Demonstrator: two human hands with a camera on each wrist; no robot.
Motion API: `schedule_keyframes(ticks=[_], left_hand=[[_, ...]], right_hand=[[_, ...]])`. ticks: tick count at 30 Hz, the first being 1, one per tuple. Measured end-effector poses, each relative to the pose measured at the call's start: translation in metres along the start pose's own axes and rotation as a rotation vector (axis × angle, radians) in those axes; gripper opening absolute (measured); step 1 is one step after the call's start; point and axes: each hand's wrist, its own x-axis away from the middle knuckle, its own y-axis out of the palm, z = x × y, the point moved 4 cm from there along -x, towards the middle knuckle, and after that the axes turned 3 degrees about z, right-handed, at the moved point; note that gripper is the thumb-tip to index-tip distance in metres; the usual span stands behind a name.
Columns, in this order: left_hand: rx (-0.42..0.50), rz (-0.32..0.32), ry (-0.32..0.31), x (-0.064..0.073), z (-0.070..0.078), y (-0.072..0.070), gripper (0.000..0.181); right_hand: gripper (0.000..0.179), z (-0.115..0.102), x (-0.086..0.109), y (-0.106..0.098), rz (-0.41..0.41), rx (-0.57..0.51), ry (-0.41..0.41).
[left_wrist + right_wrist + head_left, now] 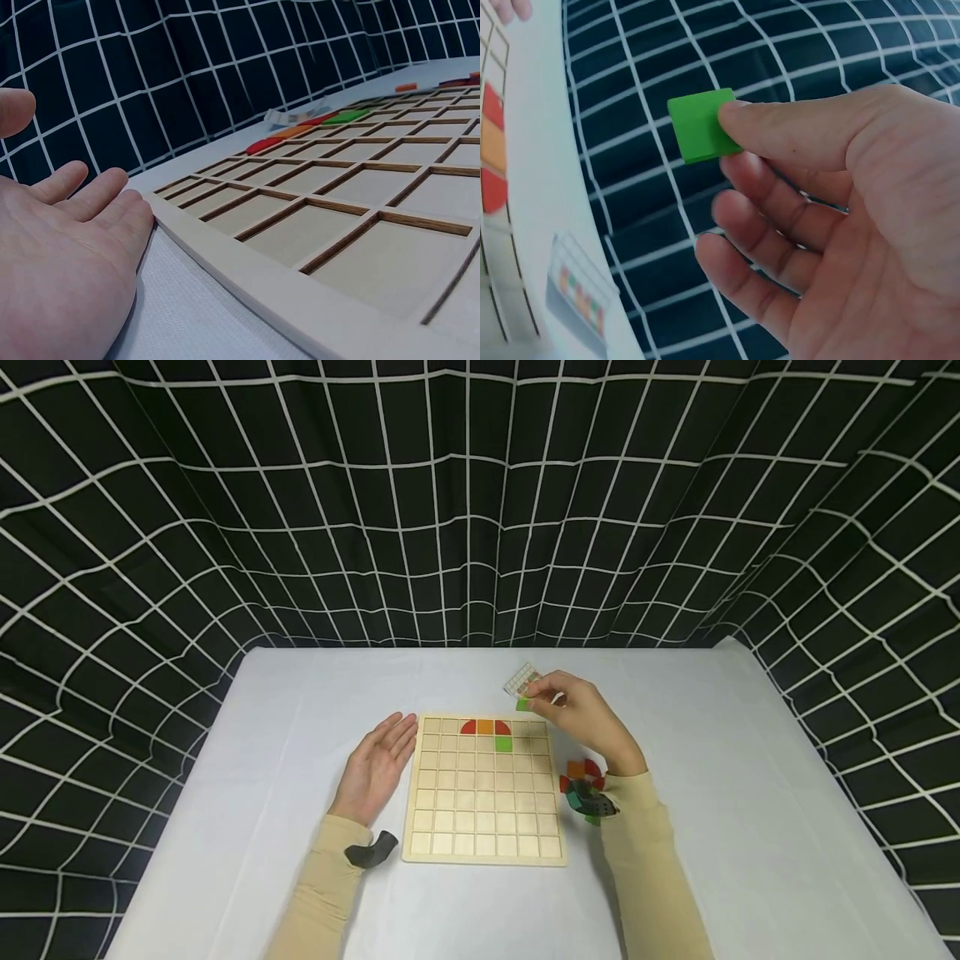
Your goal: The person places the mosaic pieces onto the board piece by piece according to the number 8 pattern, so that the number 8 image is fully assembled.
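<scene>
While left hand (377, 772) flanks board (483, 802), right hand (585, 714) pinches green tile (695, 127)

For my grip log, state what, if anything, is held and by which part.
The right hand pinches a green tile at one edge; the left hand holds nothing.

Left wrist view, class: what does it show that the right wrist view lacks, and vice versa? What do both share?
Only the left wrist view shows the green square set in the board and the loose pieces beyond its far side.

Only the right wrist view shows the right hand, pinching a second green square.

Both share part of the board, its two red pieces and orange piece, the card, the white table, the gridded curtain, and the left hand, just a little of it in the right wrist view.
</scene>
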Motion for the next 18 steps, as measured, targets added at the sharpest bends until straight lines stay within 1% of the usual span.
schedule_keyframes(ticks=[7,13,18], left_hand=[[0.001,-0.003,0.004,0.000,0.000,-0.001,0.058],[-0.005,-0.014,0.003,-0.001,0.001,-0.001,0.058],[0.004,-0.012,0.002,-0.001,0.001,-0.002,0.057]], right_hand=[[0.012,-0.013,-0.013,0.026,-0.060,-0.035,-0.032],[0.010,-0.019,-0.023,0.046,-0.113,0.015,-0.065],[0.011,-0.020,-0.029,0.057,-0.141,0.027,-0.057]])
